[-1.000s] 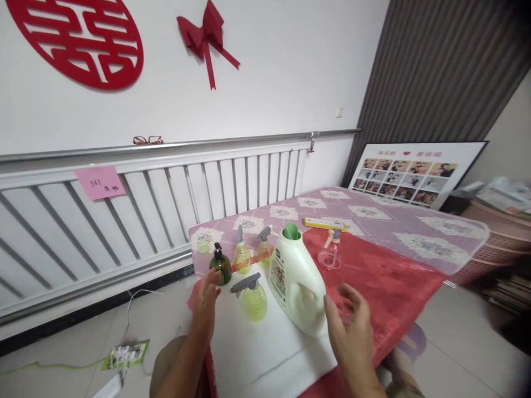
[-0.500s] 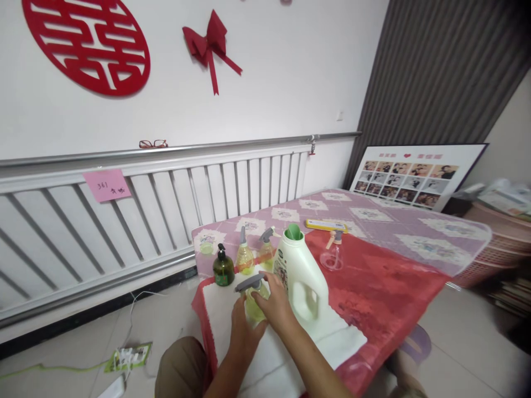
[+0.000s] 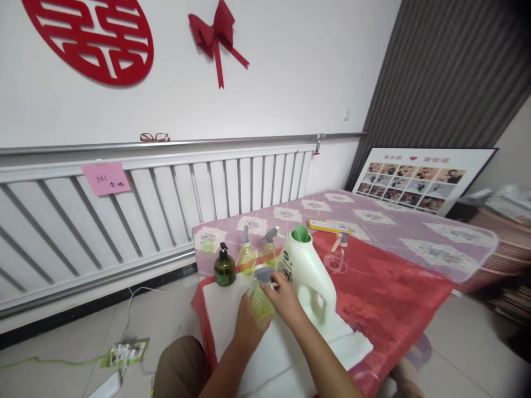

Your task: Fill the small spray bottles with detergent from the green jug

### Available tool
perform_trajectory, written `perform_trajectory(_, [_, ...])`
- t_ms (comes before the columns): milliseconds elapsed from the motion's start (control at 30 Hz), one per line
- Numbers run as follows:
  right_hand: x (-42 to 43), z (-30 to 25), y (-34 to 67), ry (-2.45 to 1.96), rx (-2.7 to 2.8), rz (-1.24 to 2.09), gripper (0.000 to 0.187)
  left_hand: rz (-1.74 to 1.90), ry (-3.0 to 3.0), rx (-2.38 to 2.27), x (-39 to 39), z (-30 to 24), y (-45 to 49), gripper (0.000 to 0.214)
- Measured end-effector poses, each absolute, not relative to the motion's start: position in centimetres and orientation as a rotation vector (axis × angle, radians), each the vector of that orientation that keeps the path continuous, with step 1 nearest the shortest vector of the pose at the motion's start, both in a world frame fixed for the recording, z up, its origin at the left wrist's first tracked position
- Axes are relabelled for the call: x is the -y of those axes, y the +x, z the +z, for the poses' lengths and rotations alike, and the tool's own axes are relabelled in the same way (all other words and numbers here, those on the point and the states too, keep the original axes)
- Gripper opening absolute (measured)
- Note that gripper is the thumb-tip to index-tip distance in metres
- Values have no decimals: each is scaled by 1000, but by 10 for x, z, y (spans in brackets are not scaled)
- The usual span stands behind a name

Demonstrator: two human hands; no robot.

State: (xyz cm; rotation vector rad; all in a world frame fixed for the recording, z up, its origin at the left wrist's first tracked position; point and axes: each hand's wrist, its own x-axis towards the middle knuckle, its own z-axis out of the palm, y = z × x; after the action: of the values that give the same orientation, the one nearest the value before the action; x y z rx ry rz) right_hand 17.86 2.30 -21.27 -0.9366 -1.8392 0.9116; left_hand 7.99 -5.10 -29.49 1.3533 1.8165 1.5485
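Observation:
A small yellow spray bottle (image 3: pixel 259 298) with a grey trigger head stands on a white cloth (image 3: pixel 224 315). My left hand (image 3: pixel 248 327) is wrapped round its body from below. My right hand (image 3: pixel 284 301) grips its grey head at the top. A big white detergent jug (image 3: pixel 309 282) with a green funnel in its mouth stands just right of my hands. Behind are a dark green pump bottle (image 3: pixel 224 267) and two more yellow spray bottles (image 3: pixel 247 255).
A red cloth (image 3: pixel 385 287) covers the near part of the table, a purple patterned one (image 3: pixel 418 232) the far part. A clear spray bottle (image 3: pixel 338 257) and a yellow-edged tool (image 3: pixel 329 226) lie behind the jug. A white railing (image 3: pixel 124 204) and a photo board (image 3: pixel 415 179) stand beyond.
Both hands came together from apart and took hold of the front spray bottle. Its grey head has turned from pointing left to a raised, twisted position.

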Motion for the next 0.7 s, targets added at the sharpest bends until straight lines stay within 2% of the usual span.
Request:
perform_trajectory(267, [-26, -201, 188, -813, 1810, 1238, 34, 1575, 1344, -1876, 53, -311, 79, 79])
perform_trajectory(500, [-27, -203, 191, -760, 1838, 1360, 39, 1507, 1349, -1885, 53, -310, 79, 82])
perform_trajectory(700, [-33, -205, 197, -747, 1963, 1351, 35, 1475, 1354, -1884, 53, -310, 78, 84])
